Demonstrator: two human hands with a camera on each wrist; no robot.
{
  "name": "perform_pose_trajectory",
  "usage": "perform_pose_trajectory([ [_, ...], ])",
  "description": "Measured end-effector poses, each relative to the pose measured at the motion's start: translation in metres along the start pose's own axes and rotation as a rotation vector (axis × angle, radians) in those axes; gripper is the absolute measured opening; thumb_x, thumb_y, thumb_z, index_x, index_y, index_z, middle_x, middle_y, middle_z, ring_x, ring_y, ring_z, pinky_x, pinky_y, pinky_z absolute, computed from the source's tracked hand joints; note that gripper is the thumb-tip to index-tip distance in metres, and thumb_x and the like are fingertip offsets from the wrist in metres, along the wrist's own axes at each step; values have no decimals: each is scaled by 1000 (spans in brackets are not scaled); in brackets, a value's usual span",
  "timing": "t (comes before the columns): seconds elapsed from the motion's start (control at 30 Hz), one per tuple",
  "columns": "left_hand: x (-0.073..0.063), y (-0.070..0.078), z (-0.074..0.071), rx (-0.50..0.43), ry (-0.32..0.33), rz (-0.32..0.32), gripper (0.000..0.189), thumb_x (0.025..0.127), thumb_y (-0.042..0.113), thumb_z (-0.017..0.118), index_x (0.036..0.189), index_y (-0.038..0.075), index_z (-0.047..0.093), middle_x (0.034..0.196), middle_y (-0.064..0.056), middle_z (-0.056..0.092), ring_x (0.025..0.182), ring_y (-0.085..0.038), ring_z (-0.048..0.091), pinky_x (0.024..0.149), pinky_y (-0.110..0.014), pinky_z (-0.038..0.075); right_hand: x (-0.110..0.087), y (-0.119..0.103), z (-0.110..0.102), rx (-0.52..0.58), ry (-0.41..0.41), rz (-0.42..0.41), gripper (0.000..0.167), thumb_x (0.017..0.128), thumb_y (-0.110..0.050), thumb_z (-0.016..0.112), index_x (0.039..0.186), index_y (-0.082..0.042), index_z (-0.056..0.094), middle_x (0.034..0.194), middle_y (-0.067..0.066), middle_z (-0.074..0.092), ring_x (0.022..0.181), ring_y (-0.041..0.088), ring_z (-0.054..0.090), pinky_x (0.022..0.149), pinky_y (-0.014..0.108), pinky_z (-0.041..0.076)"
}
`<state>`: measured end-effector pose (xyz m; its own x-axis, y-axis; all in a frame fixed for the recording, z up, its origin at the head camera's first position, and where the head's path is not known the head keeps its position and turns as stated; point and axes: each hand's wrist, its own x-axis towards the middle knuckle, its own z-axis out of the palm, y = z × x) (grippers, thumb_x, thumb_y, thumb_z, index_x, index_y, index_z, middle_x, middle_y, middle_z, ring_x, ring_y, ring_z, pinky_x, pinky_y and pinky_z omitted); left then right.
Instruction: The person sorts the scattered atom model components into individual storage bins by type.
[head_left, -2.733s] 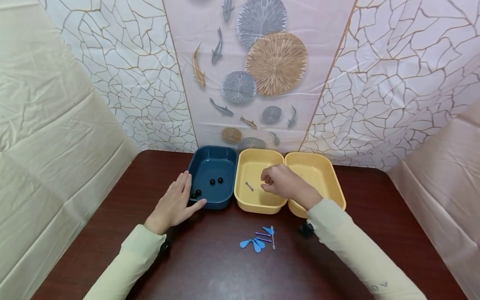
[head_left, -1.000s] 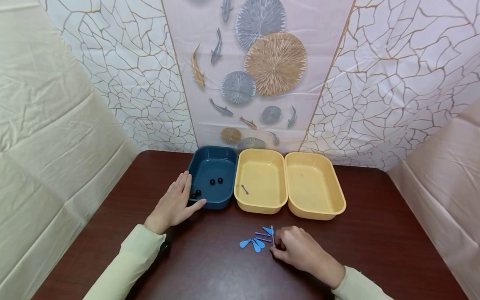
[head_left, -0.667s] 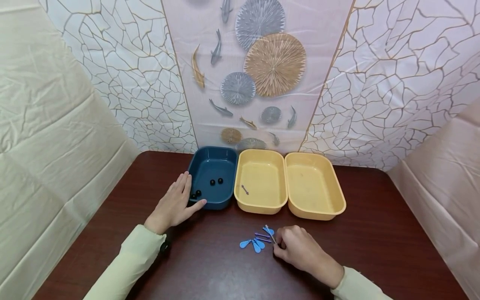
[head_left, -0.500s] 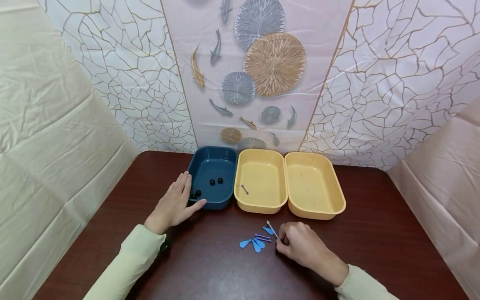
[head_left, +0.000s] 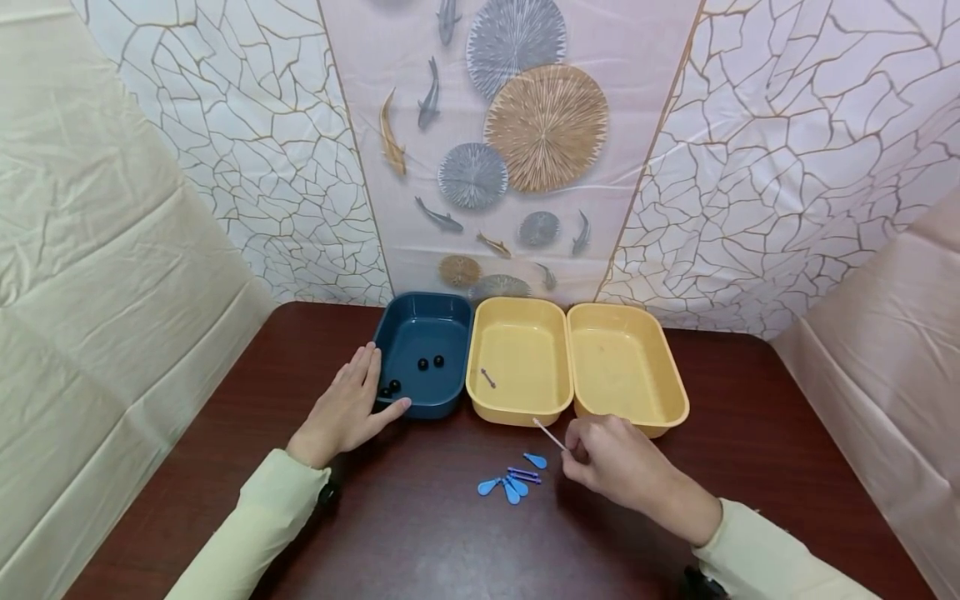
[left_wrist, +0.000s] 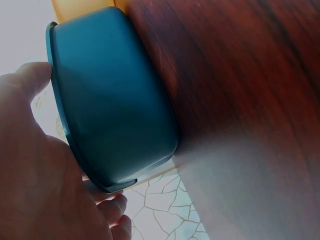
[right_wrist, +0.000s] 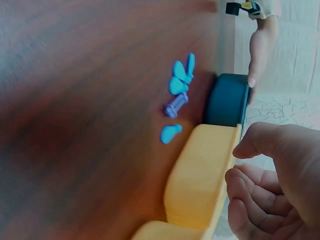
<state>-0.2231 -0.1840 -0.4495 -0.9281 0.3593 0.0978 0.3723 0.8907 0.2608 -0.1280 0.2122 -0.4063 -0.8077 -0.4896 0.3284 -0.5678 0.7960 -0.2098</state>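
My right hand [head_left: 630, 467] pinches a long, thin pale-lilac rod [head_left: 550, 434] with a knobbed end, its far tip overlapping the front of the middle yellow bin [head_left: 521, 414] in the head view. The right wrist view does not show the rod. A short purple rod [head_left: 488, 378] lies inside that bin. With fingers straight, my left hand [head_left: 341, 421] rests on the left front rim of the dark blue bin [left_wrist: 110, 95]. Below the bins lie several light-blue drop-shaped pieces [head_left: 512, 492] and small purple rods [right_wrist: 176, 105] on the table.
Several black beads [head_left: 431, 362] sit in the blue bin. To the right stands a second yellow bin [head_left: 630, 350], side by side with the middle one. The dark red-brown table [head_left: 420, 533] ends at a patterned cloth backdrop [head_left: 300, 167].
My right hand came down from over the middle bin, took the pale rod from beside the blue pieces and lifted it toward the bins. The left hand stays on the blue bin.
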Motion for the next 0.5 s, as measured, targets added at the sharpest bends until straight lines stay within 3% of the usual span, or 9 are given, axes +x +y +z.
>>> perform_pose_trajectory([
  [0.27, 1, 0, 0, -2, 1, 1, 102, 102, 63, 53, 165, -8, 17, 175, -26, 17, 163, -46, 18, 130, -62, 24, 24, 7, -18, -23, 52, -45, 16, 78, -7, 81, 72, -15, 69, 64, -10, 60, 59, -3, 51, 53, 17, 45],
  [0.5, 0, -1, 1, -8, -1, -1, 102, 102, 63, 53, 165, -8, 17, 175, -27, 16, 163, -46, 17, 131, -62, 23, 51, 19, -27, -23, 19, -2, 7, 82, -8, 78, 78, -9, 72, 69, -1, 67, 62, 4, 55, 58, 22, 50],
])
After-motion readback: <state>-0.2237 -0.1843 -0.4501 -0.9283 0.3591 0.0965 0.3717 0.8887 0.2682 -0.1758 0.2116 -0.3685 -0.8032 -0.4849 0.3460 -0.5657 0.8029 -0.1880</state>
